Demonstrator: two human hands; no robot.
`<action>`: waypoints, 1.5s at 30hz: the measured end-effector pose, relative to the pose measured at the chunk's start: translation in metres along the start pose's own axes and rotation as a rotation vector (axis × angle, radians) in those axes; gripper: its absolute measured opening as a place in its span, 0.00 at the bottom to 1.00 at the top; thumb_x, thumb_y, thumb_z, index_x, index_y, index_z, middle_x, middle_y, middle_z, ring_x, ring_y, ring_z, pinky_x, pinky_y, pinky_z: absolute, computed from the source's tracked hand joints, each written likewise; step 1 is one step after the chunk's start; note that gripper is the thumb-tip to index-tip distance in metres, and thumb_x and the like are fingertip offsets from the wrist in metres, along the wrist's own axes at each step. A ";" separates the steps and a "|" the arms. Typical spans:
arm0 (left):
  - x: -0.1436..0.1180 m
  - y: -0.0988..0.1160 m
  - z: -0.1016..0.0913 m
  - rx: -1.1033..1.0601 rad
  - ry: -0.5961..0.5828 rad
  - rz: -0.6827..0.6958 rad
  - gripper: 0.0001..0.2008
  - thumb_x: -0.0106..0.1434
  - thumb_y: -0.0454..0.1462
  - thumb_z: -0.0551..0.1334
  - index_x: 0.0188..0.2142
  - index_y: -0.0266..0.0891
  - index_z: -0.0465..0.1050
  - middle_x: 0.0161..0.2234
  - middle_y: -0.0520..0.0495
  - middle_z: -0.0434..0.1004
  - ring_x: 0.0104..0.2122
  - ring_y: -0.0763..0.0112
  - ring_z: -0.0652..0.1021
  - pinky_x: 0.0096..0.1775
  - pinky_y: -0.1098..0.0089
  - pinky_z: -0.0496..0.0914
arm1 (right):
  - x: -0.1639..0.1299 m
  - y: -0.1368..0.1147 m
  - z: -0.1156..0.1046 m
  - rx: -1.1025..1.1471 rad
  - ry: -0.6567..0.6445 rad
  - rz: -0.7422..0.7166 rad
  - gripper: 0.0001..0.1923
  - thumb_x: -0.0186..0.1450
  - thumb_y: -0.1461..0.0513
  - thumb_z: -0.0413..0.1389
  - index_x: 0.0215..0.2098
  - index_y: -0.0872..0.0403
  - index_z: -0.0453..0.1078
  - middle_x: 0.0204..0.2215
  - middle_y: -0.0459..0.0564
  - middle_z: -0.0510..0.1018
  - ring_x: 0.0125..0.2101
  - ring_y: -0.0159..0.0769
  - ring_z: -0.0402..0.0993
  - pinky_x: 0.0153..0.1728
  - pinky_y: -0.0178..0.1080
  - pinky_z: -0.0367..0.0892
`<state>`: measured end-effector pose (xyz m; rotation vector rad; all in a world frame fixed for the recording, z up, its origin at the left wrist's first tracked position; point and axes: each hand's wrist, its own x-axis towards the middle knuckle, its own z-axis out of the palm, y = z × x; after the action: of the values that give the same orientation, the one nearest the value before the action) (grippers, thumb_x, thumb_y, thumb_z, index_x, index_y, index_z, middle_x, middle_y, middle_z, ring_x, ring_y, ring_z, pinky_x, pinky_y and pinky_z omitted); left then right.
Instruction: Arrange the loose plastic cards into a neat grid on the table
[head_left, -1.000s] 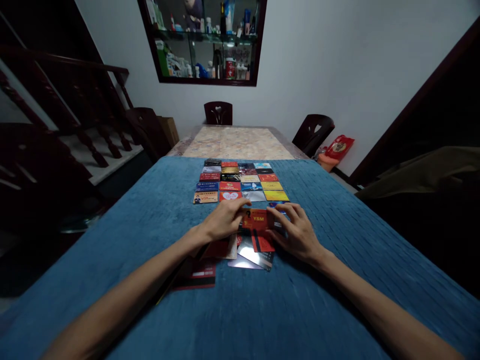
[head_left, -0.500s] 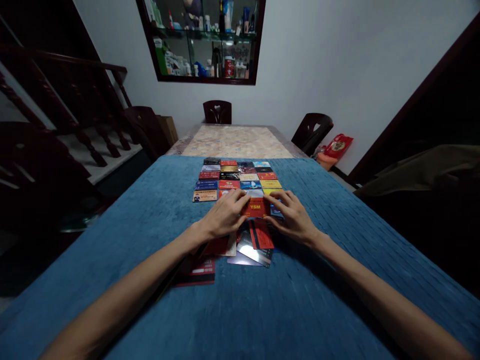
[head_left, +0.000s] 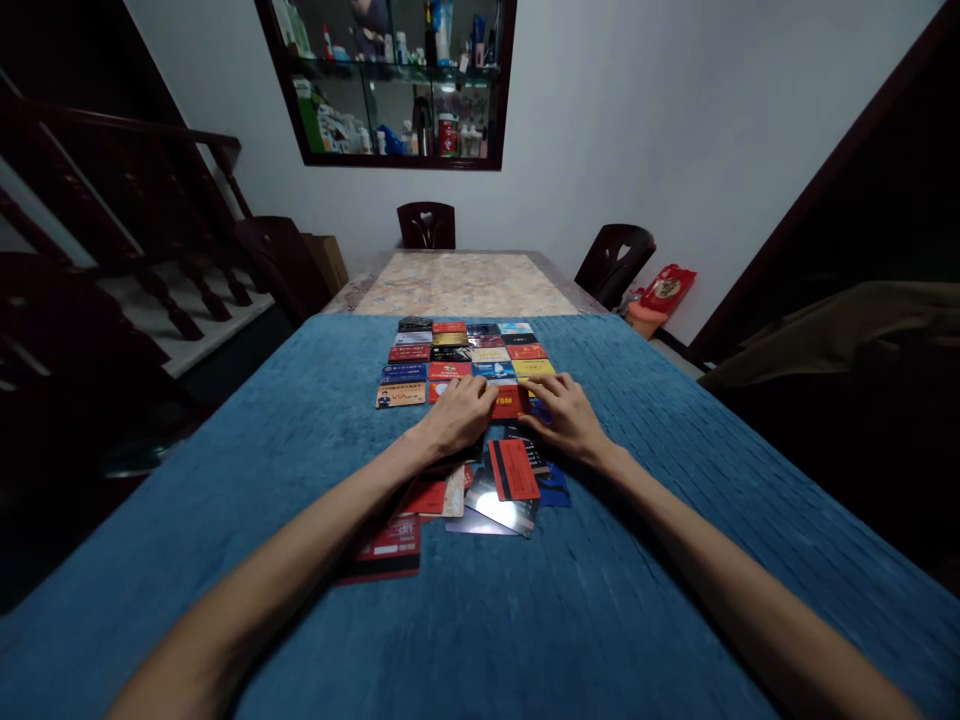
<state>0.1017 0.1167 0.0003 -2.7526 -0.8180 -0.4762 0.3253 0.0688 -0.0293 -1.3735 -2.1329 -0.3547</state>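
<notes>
On the blue tablecloth point(head_left: 225, 480), a loose heap of cards point(head_left: 480, 490) sprawls near the forearms. Left hand point(head_left: 461, 415) lies knuckles-up, fingertips pinning the left edge of the red YSM card point(head_left: 507, 401). That card sits flat between both hands, tucked against the near row of the card grid point(head_left: 465, 355). Right hand point(head_left: 562, 415) presses the card's right edge, fingers spread, not curled around it.
</notes>
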 end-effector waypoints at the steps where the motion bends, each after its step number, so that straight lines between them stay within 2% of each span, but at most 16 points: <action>1: 0.001 0.000 0.001 0.001 -0.022 0.001 0.11 0.70 0.31 0.51 0.46 0.34 0.72 0.42 0.37 0.73 0.43 0.60 0.72 0.45 0.61 0.67 | 0.000 0.001 0.001 -0.004 -0.015 0.003 0.24 0.64 0.55 0.60 0.58 0.51 0.69 0.51 0.57 0.75 0.49 0.51 0.66 0.44 0.50 0.65; 9: 0.002 0.000 -0.004 -0.066 -0.181 0.004 0.14 0.71 0.36 0.51 0.45 0.34 0.73 0.42 0.37 0.74 0.41 0.59 0.73 0.42 0.61 0.68 | 0.000 0.003 0.006 0.025 -0.100 0.021 0.18 0.65 0.55 0.60 0.52 0.50 0.73 0.50 0.56 0.78 0.47 0.50 0.67 0.42 0.50 0.65; 18: 0.001 -0.001 -0.006 -0.107 -0.229 0.043 0.12 0.69 0.34 0.53 0.43 0.35 0.75 0.40 0.38 0.75 0.39 0.60 0.74 0.41 0.62 0.68 | 0.001 0.007 -0.001 0.041 -0.198 0.022 0.15 0.64 0.56 0.61 0.49 0.49 0.76 0.47 0.54 0.79 0.47 0.49 0.67 0.42 0.49 0.65; 30: 0.001 -0.002 -0.006 -0.137 -0.286 0.049 0.12 0.70 0.35 0.52 0.40 0.34 0.74 0.40 0.38 0.73 0.39 0.61 0.73 0.42 0.63 0.67 | 0.003 0.004 -0.006 0.005 -0.335 0.055 0.15 0.68 0.53 0.57 0.48 0.50 0.77 0.48 0.55 0.79 0.48 0.49 0.65 0.44 0.47 0.60; 35: 0.002 -0.002 -0.003 -0.134 -0.254 0.058 0.13 0.70 0.33 0.51 0.39 0.34 0.75 0.40 0.39 0.73 0.40 0.62 0.73 0.42 0.64 0.67 | 0.003 0.001 -0.008 -0.001 -0.338 0.063 0.14 0.68 0.54 0.56 0.48 0.50 0.76 0.48 0.55 0.79 0.49 0.49 0.65 0.43 0.46 0.58; 45: 0.002 0.003 -0.006 -0.059 -0.264 0.053 0.13 0.71 0.34 0.51 0.40 0.33 0.74 0.40 0.40 0.73 0.40 0.62 0.73 0.42 0.64 0.66 | 0.000 0.011 -0.023 0.020 -0.434 0.081 0.18 0.66 0.62 0.57 0.54 0.48 0.73 0.52 0.54 0.77 0.50 0.49 0.64 0.41 0.45 0.58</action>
<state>0.1035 0.1130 0.0064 -2.9241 -0.7960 -0.1291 0.3426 0.0624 -0.0119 -1.6361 -2.4017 0.0018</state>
